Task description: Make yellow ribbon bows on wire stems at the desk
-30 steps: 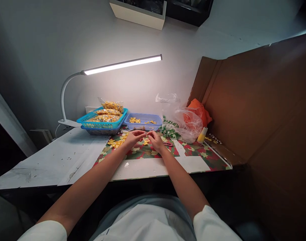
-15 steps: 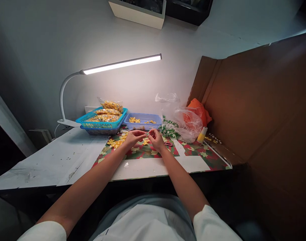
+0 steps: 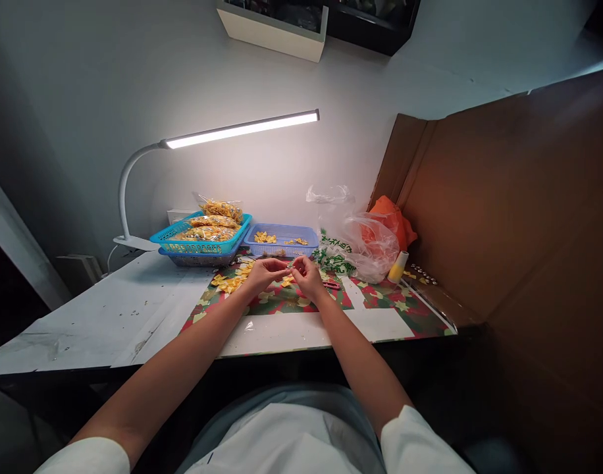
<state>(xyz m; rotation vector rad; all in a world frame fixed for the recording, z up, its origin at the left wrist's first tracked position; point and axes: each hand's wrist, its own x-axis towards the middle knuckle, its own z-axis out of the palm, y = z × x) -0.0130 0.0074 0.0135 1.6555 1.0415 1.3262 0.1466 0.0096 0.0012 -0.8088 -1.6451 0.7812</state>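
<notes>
Over the patterned red and green sheet [image 3: 282, 304], my left hand [image 3: 266, 274] and my right hand [image 3: 307, 276] meet at the fingertips. Both are closed in a pinch, and what lies between the fingers is too small to make out. A pile of yellow bow-like pieces [image 3: 228, 284] lies just left of my left hand. Another yellow piece [image 3: 288, 281] rests on the sheet beneath the hands. To the right of my right hand is a small dark red tool [image 3: 332, 285].
Behind the hands stands a lilac basket [image 3: 282, 249] with yellow pieces. A turquoise basket [image 3: 197, 246] of filled bags is at its left, under a lit lamp [image 3: 242, 129]. Right are plastic bags [image 3: 370, 247], a yellow bottle [image 3: 397, 267] and a tall cardboard wall [image 3: 509, 197].
The fingertips of both hands have shifted slightly and sit closer together. The whole view has moved a little; the objects on the table are unchanged.
</notes>
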